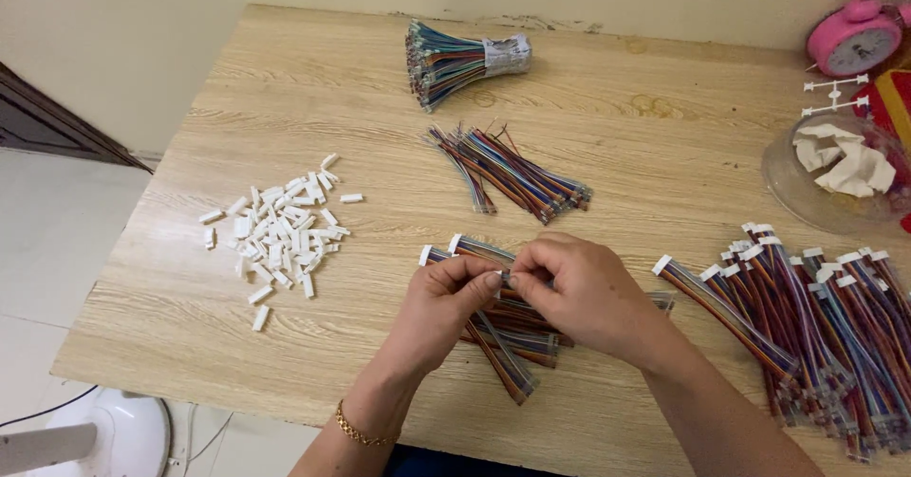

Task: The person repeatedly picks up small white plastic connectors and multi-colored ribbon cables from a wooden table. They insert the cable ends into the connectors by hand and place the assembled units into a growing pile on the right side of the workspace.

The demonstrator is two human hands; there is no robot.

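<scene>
Two hands meet over a small pile of multicoloured ribbon cables (508, 339) near the front edge of the wooden table (285, 88): the left hand (441, 311) and right hand (584, 287) both pinch one cable's end between fingertips. White plastic connectors (280, 230) lie scattered to the left, finished cables with connectors (816, 325) heaped at the right, loose cables (508, 168) beyond.

Soft even indoor light, faint shadows beneath the hands, mild glare on the table (617, 145), sharp focus throughout
</scene>
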